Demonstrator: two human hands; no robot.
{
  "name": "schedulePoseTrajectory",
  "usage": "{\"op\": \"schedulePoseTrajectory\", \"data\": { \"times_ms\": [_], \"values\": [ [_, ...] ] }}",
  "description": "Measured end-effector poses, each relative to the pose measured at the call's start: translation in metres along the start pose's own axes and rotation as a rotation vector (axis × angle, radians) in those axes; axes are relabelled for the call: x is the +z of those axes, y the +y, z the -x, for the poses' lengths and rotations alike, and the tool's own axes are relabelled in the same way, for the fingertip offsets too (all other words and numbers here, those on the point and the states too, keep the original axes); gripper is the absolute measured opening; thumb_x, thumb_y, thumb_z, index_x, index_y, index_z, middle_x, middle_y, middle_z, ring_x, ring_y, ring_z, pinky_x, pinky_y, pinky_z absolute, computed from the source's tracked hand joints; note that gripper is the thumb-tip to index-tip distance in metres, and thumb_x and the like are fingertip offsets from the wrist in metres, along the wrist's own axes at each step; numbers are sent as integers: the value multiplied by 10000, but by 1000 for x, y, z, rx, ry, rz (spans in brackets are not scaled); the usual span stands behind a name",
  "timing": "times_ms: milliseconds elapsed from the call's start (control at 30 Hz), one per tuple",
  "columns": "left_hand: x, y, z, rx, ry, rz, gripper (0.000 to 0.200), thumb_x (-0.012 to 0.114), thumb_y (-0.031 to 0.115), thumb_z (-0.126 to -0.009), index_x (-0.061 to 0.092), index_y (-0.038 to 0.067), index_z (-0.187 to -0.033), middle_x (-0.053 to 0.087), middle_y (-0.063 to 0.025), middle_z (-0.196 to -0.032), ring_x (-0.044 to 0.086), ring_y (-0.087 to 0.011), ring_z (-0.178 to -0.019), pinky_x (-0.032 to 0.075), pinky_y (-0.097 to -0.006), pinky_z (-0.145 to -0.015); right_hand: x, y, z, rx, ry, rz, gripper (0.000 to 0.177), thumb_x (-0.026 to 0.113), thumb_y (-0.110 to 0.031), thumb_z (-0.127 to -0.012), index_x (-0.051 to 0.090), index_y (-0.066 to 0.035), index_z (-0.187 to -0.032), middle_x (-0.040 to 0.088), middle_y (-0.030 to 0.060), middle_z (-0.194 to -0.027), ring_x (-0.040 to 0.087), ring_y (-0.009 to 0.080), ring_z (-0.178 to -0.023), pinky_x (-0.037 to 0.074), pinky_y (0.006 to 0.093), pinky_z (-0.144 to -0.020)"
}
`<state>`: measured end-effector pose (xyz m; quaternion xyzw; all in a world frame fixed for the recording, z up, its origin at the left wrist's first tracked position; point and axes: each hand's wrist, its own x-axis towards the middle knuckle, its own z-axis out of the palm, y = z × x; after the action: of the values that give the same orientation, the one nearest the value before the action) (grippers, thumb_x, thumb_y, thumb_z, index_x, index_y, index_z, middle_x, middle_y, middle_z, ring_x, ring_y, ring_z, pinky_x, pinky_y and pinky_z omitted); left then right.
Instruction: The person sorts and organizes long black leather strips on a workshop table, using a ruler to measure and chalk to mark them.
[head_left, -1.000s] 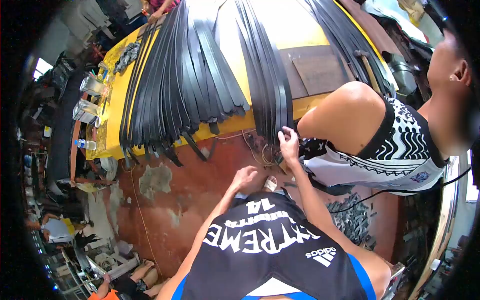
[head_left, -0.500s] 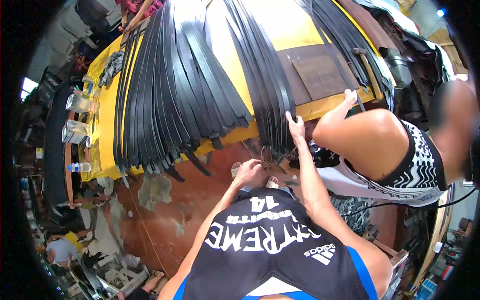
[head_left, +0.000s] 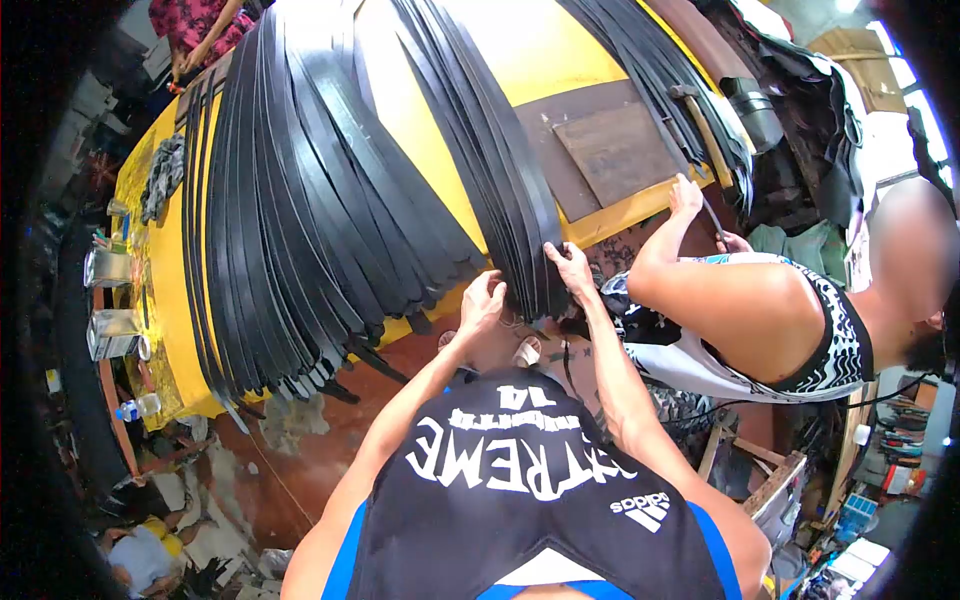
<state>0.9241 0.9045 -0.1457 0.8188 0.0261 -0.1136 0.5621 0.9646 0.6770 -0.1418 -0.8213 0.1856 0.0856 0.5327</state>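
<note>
Long black strips (head_left: pixel 480 130) hang over the near edge of a yellow table (head_left: pixel 440 185) in a narrow bundle. At that bundle's right edge is my right hand (head_left: pixel 570 268), its thumb and fingers pinched on the outer strips. My left hand (head_left: pixel 483 300) is at the bundle's left side, fingers curled; whether it grips a strip is hard to make out. A wider fan of black strips (head_left: pixel 290 200) hangs to the left.
A co-worker (head_left: pixel 740 310) stands close on the right, one hand at a strip. A hammer (head_left: pixel 705 130) and a brown board (head_left: pixel 615 155) lie on the table. Bottles and jars (head_left: pixel 110 335) stand at the left. Another person (head_left: pixel 200 30) is at the far left.
My left hand has risen from above the floor to the narrow bundle's left side. My right hand stays at its right edge. The view has shifted, with the table appearing further left.
</note>
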Motion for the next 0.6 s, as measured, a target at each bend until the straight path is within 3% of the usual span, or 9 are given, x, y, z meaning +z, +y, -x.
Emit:
{"op": "schedulePoseTrajectory", "data": {
  "times_ms": [67, 233, 300, 433, 600],
  "values": [
    [8, 13, -6, 20, 54, -7, 396, 668, 194, -916, 611, -17, -1246, 709, -148, -1051, 684, -208, -918, 541, -336, -834, -1, 11, -12, -51, -29, -188, 552, 732, -469, -883, 651, 32, -1101, 698, 115, -1012, 623, 179, -941, 483, 338, -864],
    [38, 44, -19, 8, 138, 59, 445, 686, 196, -897, 588, -15, -1277, 680, -180, -1091, 678, -235, -906, 542, -346, -836, -16, 0, -16, -22, -87, -185, 489, 724, -427, -901, 674, 34, -1058, 703, 80, -939, 611, 140, -843, 491, 312, -803],
    [45, 48, -26, 34, 174, -83, 459, 692, 187, -881, 587, -20, -1276, 666, -186, -1101, 676, -252, -929, 542, -355, -844, -16, 4, -21, -17, -64, -123, 470, 729, -418, -895, 680, 35, -1007, 695, 81, -890, 605, 145, -802, 494, 323, -760],
    [48, 47, -34, -62, 193, -136, 474, 651, 272, -880, 594, 4, -1266, 634, -207, -1135, 628, -368, -1047, 499, -444, -924, -15, 14, -32, -19, -81, -132, 448, 749, -420, -864, 689, 24, -873, 667, 69, -766, 569, 129, -723, 470, 316, -682],
    [57, 66, -35, -187, 305, -301, 493, 690, 333, -856, 643, -1, -1216, 684, -222, -1130, 677, -343, -1032, 521, -421, -905, -13, 5, -30, -34, -90, -253, 414, 801, -349, -827, 683, 24, -962, 692, 64, -834, 611, 139, -758, 499, 317, -721]
  ]
}}
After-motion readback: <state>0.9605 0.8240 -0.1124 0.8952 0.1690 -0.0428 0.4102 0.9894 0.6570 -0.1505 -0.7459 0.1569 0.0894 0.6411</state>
